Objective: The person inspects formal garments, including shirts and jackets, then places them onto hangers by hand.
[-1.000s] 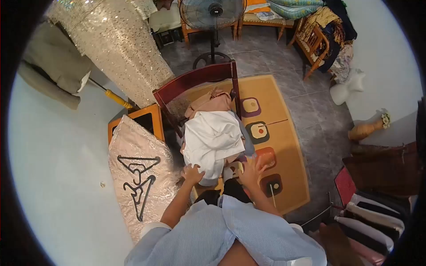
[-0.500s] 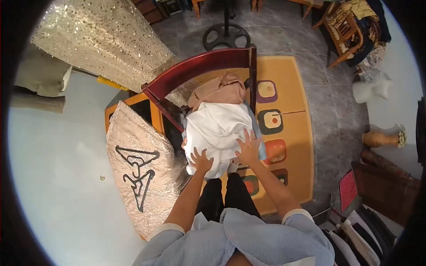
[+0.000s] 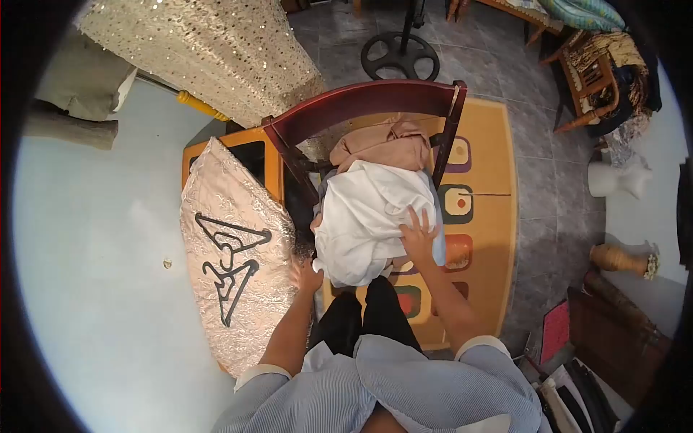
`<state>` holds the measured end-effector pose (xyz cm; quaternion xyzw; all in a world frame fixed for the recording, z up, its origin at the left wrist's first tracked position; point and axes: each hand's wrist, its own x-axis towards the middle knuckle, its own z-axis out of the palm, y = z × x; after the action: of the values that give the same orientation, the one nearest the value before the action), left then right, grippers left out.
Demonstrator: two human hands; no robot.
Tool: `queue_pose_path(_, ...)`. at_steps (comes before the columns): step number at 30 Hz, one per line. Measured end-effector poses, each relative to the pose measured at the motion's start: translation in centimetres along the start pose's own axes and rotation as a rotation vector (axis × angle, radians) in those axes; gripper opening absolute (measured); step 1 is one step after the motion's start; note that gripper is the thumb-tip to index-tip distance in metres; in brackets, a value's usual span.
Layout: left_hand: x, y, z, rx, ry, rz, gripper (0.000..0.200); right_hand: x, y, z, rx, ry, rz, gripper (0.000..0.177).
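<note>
A heap of white cloth lies on the seat of a dark red wooden chair, with brown cloth behind it against the backrest. My right hand rests on the right side of the white cloth, fingers spread. Left of the heap, my left hand is at the edge of a board with a shiny pinkish cover, its fingers apart and slightly blurred. Two black clothes hangers lie on that cover, to the left of my left hand.
An orange rug with coloured squares lies under the chair. Behind it stands a black wheel-shaped base. Sequined fabric hangs at the back left. A wooden armchair holding clothes, a white bust form and a vase line the right.
My left hand has left the white cloth and moved left to the covered board's edge. My right hand stays on the cloth. The view has shifted slightly.
</note>
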<state>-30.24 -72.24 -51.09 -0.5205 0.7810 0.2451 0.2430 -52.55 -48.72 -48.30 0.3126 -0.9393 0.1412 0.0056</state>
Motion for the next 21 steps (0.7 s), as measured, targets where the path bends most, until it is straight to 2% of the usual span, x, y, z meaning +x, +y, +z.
queue_pose_path(2,0.4,-1.2,1.8,0.014,-0.001,-0.035,0.066,-0.3,-0.5,-2.4,0.016,0.157,0.063,0.020)
queue_pose_path(5,-1.3,1.1,0.5,-0.036,-0.071,-0.037,0.072,-0.5,-1.3,-6.8,0.047,0.197,0.231,0.025)
queue_pose_path(7,-2.0,2.9,-0.6,-0.093,-0.073,0.008,0.073,-0.2,-2.1,-9.9,0.051,0.280,0.287,0.026)
queue_pose_path(8,-1.9,3.7,-0.5,-0.084,-0.002,0.063,0.075,0.3,-2.6,-11.5,0.063,0.324,0.322,0.028)
queue_pose_path(11,-2.2,6.4,-1.8,-0.159,0.162,0.300,0.076,1.5,-4.2,-14.9,0.087,0.392,0.307,0.023)
queue_pose_path(14,-3.4,9.6,-4.8,-0.290,0.305,0.653,0.077,2.9,-6.0,-17.7,0.058,0.397,0.226,0.022)
queue_pose_path(19,-10.0,15.5,-13.2,-0.566,0.396,1.208,0.091,4.7,-9.6,-22.2,0.137,0.430,0.071,0.021)
queue_pose_path(20,-12.2,16.1,-14.9,-0.436,0.423,1.194,0.096,4.7,-10.1,-22.5,0.150,0.462,0.026,0.020)
queue_pose_path(21,-14.1,16.8,-16.1,-0.435,0.422,1.180,0.097,4.9,-10.9,-22.7,0.161,0.491,0.018,0.022)
